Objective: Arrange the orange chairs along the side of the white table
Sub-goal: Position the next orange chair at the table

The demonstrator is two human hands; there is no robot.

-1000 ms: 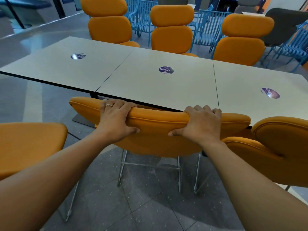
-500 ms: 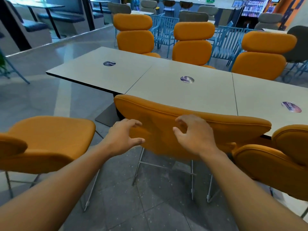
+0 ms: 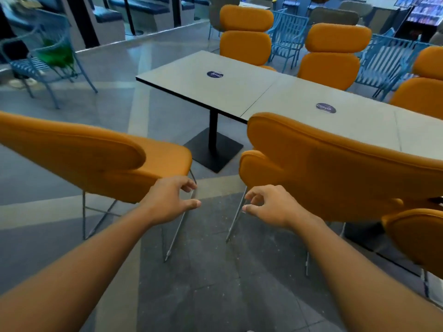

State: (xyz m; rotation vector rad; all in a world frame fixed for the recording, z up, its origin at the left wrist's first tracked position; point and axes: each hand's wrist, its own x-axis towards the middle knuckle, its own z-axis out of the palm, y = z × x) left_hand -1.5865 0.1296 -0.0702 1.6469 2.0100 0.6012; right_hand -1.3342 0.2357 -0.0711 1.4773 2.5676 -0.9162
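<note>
- Both hands are hanging empty in the gap between two orange chairs. The left hand (image 3: 171,202) and right hand (image 3: 268,207) are each half curled, fingers loosely spread, gripping nothing.
- The right chair (image 3: 335,168) is sitting with its back against the near edge of the white table (image 3: 239,92), so I'm guessing that one is counting as placed.
- The left chair (image 3: 79,156) is sitting out on the floor, well apart from the table and off past its left end. Looks like the one needing attention, probably why the left hand is hovering just beside its seat edge.
- More orange chairs are lining the far side; the far-left chair (image 3: 245,34) and the next chair (image 3: 335,51) are facing in, so that side is looking sorted.
- Another orange chair (image 3: 419,236) is poking in at near right, close to the tucked one.
- Blue metal chairs (image 3: 287,29) behind the table aren't part of this.
- The table pedestal (image 3: 213,142) is standing near the spot the loose chair would fill, so its legs may be needing some care.
</note>
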